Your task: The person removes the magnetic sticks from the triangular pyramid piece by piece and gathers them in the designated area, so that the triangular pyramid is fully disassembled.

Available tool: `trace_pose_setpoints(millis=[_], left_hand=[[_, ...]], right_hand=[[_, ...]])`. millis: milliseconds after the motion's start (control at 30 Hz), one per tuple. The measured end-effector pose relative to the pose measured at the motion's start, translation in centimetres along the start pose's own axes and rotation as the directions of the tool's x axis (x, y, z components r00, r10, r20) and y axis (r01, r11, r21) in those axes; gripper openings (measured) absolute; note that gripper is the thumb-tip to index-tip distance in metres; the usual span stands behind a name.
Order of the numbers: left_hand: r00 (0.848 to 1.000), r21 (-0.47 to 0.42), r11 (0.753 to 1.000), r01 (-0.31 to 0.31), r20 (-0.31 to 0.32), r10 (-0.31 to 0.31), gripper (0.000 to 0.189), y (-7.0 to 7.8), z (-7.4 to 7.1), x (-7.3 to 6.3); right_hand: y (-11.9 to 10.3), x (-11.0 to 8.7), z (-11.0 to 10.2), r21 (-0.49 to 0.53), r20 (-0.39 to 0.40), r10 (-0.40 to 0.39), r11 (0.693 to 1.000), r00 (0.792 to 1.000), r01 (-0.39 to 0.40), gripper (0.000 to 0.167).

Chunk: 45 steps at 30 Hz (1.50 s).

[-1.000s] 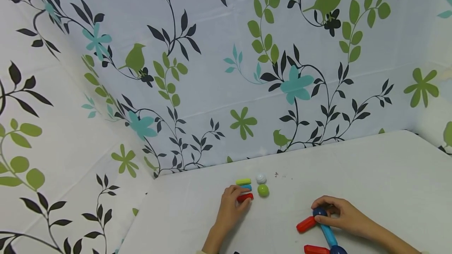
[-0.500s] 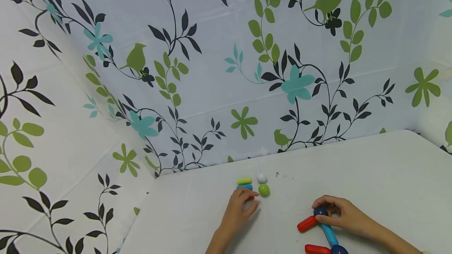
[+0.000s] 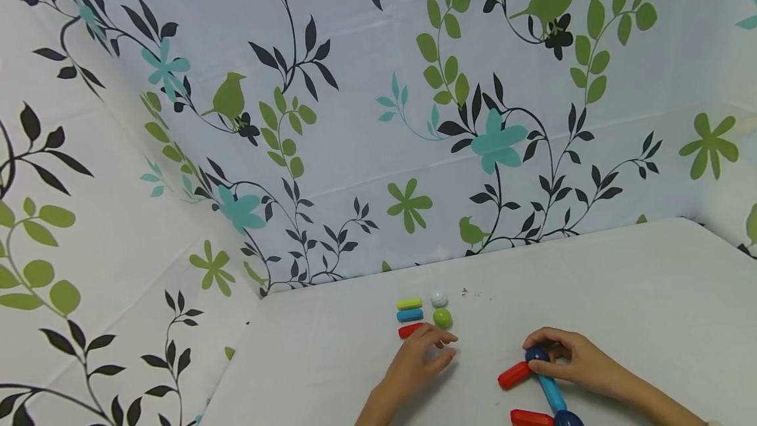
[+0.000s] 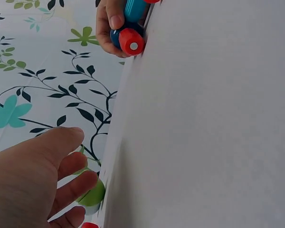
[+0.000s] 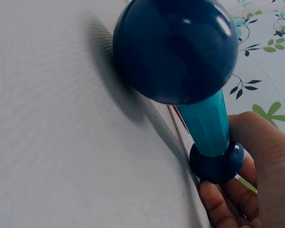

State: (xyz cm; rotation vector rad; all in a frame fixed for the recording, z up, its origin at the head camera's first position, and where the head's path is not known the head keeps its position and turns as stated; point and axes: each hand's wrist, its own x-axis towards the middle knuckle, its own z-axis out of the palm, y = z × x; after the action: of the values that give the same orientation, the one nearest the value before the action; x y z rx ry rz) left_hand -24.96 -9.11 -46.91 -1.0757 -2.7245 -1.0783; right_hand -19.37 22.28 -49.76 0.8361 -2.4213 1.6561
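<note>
My right hand (image 3: 570, 357) grips a dark blue ball (image 3: 535, 355) between thumb and fingers. A light blue rod (image 3: 551, 393) runs from this ball to a second dark blue ball (image 5: 175, 50), large in the right wrist view. One red rod (image 3: 513, 375) sticks out from the gripped ball, and another red rod (image 3: 530, 418) from the second ball. My left hand (image 3: 416, 363) holds nothing, its fingers loosely bent above the table. Just behind it lie a loose red rod (image 3: 408, 331), partly covered by the hand, and a green ball (image 3: 442, 318).
Beyond the loose red rod lie a blue rod (image 3: 409, 315) and a yellow-green rod (image 3: 409, 304). A white ball (image 3: 439, 298) sits behind the green one. The white table (image 3: 639, 294) ends at a leaf-and-bird patterned cloth (image 3: 355, 117) at the back.
My left hand has left the loose red rod and moved right and nearer to me, uncovering the blue rod. My right hand keeps its hold on the ball in the same place.
</note>
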Motion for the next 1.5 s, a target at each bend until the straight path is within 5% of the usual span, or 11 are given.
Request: trace_pose_setpoints(millis=[533, 900, 1300, 1500], left_hand=[[0.982, -0.073, 0.997, 0.032, 0.186, -0.018, 0.02, 2.0, 1.3, 1.1], [0.951, -0.025, 0.995, -0.093, 0.293, 0.096, 0.027, 2.9, 2.9, 2.1], [0.937, 0.008, 0.986, -0.165, 0.313, 0.154, 0.033, 4.3, 4.0, 2.9], [0.925, -0.101, 0.985, -0.141, 0.343, 0.167, 0.033, 4.3, 4.4, 3.3]], right_hand=[[-0.2, 0.0, 0.0, -0.002, -0.003, 0.002, 1.0, 1.0, -0.002, 0.02], [0.2, 0.0, -0.1, -0.011, -0.006, -0.023, 1.0, 1.0, 0.023, 0.018], [-0.1, 0.0, 0.0, 0.001, -0.01, -0.034, 0.999, 0.999, 0.034, 0.017], [0.0, 0.1, 0.0, 0.006, -0.008, -0.047, 0.999, 0.999, 0.047, 0.017]])
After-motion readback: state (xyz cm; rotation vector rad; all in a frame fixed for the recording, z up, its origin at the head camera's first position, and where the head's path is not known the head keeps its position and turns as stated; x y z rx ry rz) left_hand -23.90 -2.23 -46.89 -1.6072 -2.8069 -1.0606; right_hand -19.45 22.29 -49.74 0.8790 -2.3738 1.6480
